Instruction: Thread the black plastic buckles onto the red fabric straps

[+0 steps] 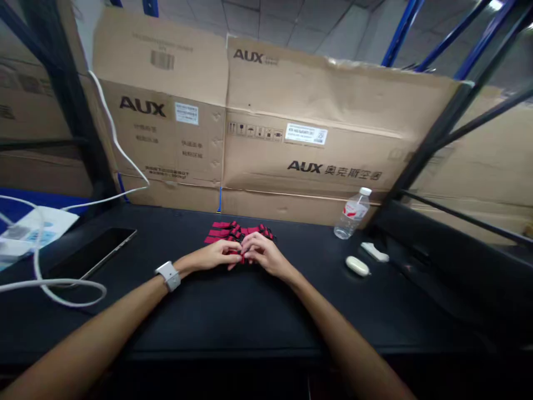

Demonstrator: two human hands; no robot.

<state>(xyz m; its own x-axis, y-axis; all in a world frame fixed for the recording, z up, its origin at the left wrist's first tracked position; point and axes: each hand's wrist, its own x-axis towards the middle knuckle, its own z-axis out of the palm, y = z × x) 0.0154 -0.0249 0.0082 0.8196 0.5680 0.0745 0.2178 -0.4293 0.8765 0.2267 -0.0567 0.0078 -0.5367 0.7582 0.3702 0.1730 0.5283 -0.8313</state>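
Note:
My left hand (pixel 222 253), with a pale watch on its wrist, pinches a red strap (pixel 242 258) at the middle of the black table. From the other side my right hand (pixel 264 254) has its thumb and fingers closed on the same strap, close against the left fingertips. Most of the held piece is covered by the fingers. Just behind the hands lies a group of red straps (pixel 220 233) with black buckles or loops, side by side on the tabletop. Their finer details are too small to tell.
A clear plastic bottle (pixel 353 214) stands at the back right, with an oval cream case (pixel 357 266) and a white object (pixel 375 252) before it. Left are a dark tablet or phone (pixel 94 258), a looping white cable (pixel 38 261) and papers. Tall cardboard boxes (pixel 258 166) wall the back.

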